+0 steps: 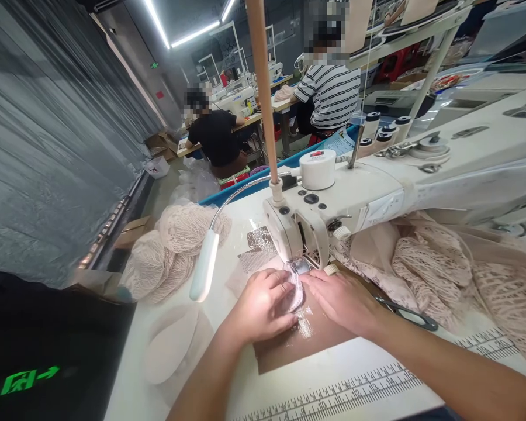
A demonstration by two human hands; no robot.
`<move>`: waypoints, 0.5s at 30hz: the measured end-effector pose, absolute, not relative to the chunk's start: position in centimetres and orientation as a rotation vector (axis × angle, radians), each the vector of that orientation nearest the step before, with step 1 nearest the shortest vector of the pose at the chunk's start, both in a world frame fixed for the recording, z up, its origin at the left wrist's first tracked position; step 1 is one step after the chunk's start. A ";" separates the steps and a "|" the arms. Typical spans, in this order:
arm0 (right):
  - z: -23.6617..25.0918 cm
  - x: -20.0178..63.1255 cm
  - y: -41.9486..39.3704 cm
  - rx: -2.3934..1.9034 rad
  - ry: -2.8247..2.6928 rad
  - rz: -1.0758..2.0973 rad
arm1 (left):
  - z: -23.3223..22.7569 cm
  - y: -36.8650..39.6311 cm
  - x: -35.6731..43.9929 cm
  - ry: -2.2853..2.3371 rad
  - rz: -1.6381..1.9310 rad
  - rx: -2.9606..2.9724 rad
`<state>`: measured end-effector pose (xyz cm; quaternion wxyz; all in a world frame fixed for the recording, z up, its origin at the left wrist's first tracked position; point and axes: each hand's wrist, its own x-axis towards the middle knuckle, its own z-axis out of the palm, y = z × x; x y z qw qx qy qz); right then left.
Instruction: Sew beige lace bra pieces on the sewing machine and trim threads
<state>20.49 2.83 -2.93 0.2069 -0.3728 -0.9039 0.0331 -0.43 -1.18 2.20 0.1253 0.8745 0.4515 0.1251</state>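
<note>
My left hand (265,305) curves over the left side of a small, pale curved fabric piece (296,290), with its fingers bent onto it and the thumb below. The piece lies at the needle area of a white sewing machine (284,234), lit from above. My right hand (344,299) lies low on the other side, fingers stretched toward the needle, fingertips at the fabric's right edge. Its thumb is mostly hidden. Under both hands is a brown sheet (284,349) on the white table. The needle tip itself cannot be made out.
A gooseneck lamp (204,266) stands left of the machine head. Beige lace bundles (162,251) and pale round pieces (170,345) lie left. More lace (429,257) and dark-handled scissors (414,316) are right. A printed ruler (333,403) runs along the front. Two people sit beyond.
</note>
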 end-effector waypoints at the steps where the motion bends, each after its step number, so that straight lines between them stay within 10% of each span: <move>1: -2.8 20.5 2.8 -1.039 -2.519 0.116 | 2.3 -1.2 -0.6 1.282 0.380 2.536; 15: -3.0 19.6 2.7 -0.899 -2.460 0.371 | 2.2 -1.4 -0.4 1.183 0.360 2.521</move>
